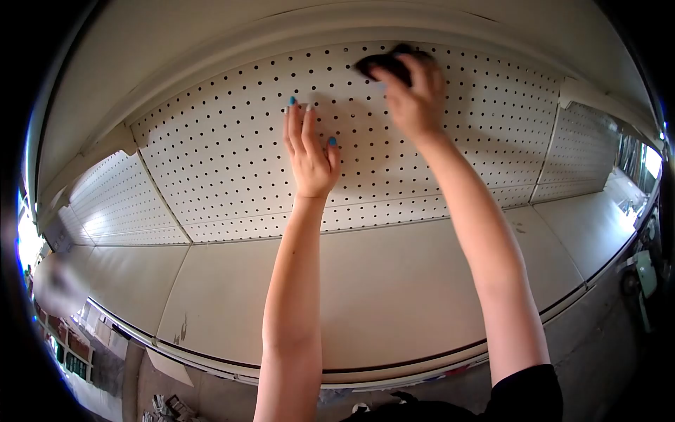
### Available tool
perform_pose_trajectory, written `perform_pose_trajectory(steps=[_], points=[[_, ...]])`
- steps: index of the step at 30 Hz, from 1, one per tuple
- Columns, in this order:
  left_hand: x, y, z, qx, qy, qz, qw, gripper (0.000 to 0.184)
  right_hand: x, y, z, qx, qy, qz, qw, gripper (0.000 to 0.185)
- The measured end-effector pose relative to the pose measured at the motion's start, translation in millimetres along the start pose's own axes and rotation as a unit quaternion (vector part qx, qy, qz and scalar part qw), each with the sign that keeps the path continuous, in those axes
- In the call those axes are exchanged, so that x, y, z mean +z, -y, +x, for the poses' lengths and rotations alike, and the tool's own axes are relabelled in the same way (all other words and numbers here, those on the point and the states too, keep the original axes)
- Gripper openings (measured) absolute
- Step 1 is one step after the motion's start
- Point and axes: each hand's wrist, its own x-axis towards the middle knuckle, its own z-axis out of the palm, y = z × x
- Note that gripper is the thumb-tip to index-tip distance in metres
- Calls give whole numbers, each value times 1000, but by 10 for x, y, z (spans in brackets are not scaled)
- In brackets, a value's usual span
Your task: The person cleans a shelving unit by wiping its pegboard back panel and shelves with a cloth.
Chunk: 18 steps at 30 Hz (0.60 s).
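My right hand [416, 95] is raised near the top of a white pegboard panel [232, 155], its fingers closed on a dark cloth [383, 67]. Motion blurs the cloth and the fingertips a little, and the cloth lies at or very close to the panel's surface. Lower and to the left, my left hand [309, 155] rests against the same panel with its fingers stretched upward. Nothing is in the left hand; blue polish shows on some of its nails.
Below the panel runs a pale shelf [394, 295] with a dark front edge and a few scuff marks. Another shelf [337, 24] overhangs the top. Brackets [116, 144] stand at the sides. A blurred whitish object [60, 285] is at far left, and a greenish wheeled item [641, 281] at far right.
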Motion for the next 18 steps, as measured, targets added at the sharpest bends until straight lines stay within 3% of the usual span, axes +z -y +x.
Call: perform_pose_trajectory(steps=[7,12,15,18], points=[[31,-52,-13,-23,22,23,999,40,-474,-1056,-405,235,-100,-178,950,28],[61,-90,-25,-36,21,32,999,41,-363,-915,-335,377,-126,-259,881,24],[91,-92,-27,-33,7,38,999,40,-182,-633,-243,324,-111,-250,906,26],[100,-76,-16,-27,3,41,999,39,27,-29,-95,259,-79,-147,951,30]])
